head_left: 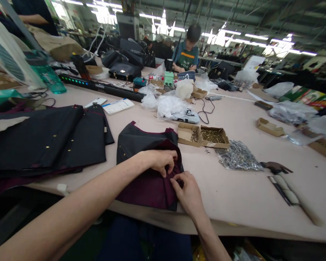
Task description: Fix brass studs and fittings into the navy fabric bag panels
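Note:
A dark bag piece with maroon lining lies at the table's front edge, its opening folded back. My left hand reaches over it from the left. Its fingers are bent and closed on the lining near the open edge. Close by on the right, my right hand pinches the lining between thumb and forefinger. Any small part between the fingertips is hidden. Beyond the bag piece stand two cardboard boxes, one with a few small metal parts, the other full of brass-coloured pieces.
A plastic bag of silver metal parts and a hammer lie to the right. Stacked dark bag pieces cover the left side. Farther back are clear plastic bags, a teal bottle and a seated co-worker.

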The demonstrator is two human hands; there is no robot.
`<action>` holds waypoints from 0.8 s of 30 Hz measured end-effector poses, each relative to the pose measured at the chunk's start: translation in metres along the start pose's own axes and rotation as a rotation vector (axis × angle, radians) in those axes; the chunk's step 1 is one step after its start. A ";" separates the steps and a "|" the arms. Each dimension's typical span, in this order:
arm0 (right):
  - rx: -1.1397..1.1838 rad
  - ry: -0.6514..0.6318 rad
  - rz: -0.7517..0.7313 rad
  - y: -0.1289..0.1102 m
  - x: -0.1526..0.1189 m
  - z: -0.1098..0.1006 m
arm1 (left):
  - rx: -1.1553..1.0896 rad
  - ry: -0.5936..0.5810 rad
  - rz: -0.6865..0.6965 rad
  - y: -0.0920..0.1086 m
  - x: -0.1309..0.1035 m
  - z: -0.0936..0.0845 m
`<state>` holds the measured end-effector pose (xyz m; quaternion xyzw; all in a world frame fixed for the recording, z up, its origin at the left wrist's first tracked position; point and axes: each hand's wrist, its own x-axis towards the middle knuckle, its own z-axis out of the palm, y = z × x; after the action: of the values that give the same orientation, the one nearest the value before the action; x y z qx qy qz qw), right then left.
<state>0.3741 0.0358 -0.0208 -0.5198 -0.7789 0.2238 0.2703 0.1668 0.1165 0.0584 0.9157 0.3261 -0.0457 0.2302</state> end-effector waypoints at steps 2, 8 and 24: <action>-0.005 -0.010 -0.010 0.001 0.000 -0.002 | 0.026 0.010 0.001 0.001 -0.001 0.000; -0.049 -0.053 -0.020 -0.001 0.001 -0.005 | 0.098 0.027 0.002 0.002 -0.003 0.002; -0.074 -0.096 0.184 -0.009 0.014 -0.014 | -0.007 0.133 -0.151 0.013 0.005 0.008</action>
<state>0.3727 0.0469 -0.0023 -0.5875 -0.7477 0.2433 0.1914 0.1798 0.1070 0.0554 0.8887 0.4090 -0.0007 0.2071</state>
